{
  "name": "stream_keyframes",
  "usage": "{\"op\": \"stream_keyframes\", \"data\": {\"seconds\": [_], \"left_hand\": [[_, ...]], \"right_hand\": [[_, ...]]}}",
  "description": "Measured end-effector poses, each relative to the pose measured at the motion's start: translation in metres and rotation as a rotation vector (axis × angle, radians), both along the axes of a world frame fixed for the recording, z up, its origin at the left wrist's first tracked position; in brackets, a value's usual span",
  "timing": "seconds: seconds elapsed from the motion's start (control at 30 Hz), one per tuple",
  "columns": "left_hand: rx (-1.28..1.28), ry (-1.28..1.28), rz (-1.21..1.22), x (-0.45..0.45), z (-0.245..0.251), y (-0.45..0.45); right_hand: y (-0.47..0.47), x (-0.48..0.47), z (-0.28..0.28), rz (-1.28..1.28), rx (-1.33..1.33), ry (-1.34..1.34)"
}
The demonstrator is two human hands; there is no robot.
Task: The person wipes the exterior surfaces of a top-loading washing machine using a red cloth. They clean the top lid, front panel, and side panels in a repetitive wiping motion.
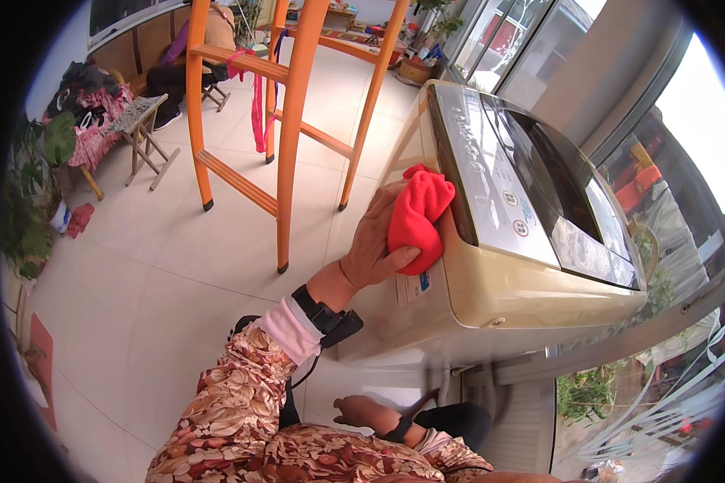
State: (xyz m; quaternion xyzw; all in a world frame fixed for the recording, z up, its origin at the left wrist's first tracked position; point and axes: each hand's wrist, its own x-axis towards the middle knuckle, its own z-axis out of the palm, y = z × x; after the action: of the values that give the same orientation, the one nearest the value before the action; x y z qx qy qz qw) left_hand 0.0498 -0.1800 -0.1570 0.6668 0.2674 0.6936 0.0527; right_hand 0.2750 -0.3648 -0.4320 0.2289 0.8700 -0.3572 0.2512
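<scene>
My left hand grips a bunched red cloth. It presses the cloth against the upper front edge of a beige top-loading washing machine, just below the silver control panel. The fingers lie partly behind the cloth, with the thumb across its lower side. Lower down, near my body and beside the machine's base, hangs my right hand. Nothing shows in it, but its fingers are foreshortened. Both wrists wear black straps. The machine's dark see-through lid is down.
An orange stepladder with ribbons tied to it stands on the tiled floor. Behind it a person sits bent over. A folding stool and potted plant are at left. Windows line the right side.
</scene>
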Motion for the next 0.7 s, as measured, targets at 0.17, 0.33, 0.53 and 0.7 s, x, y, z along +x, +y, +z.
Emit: {"op": "stream_keyframes", "data": {"seconds": [0.17, 0.33, 0.53, 0.7], "left_hand": [[-0.083, -0.094, -0.003, -0.013, 0.008, 0.028], [-0.166, -0.246, -0.052, -0.014, 0.011, 0.042], [-0.225, -0.294, -0.063, -0.009, 0.009, 0.033], [-0.185, -0.195, -0.062, -0.007, 0.011, 0.01]], "right_hand": [[0.003, 0.003, 0.0, -0.024, -0.025, -0.027], [0.007, 0.008, 0.002, -0.048, -0.027, -0.043], [0.004, 0.015, 0.005, -0.081, -0.022, -0.02], [0.0, 0.016, 0.003, -0.072, -0.006, 0.003]]}}
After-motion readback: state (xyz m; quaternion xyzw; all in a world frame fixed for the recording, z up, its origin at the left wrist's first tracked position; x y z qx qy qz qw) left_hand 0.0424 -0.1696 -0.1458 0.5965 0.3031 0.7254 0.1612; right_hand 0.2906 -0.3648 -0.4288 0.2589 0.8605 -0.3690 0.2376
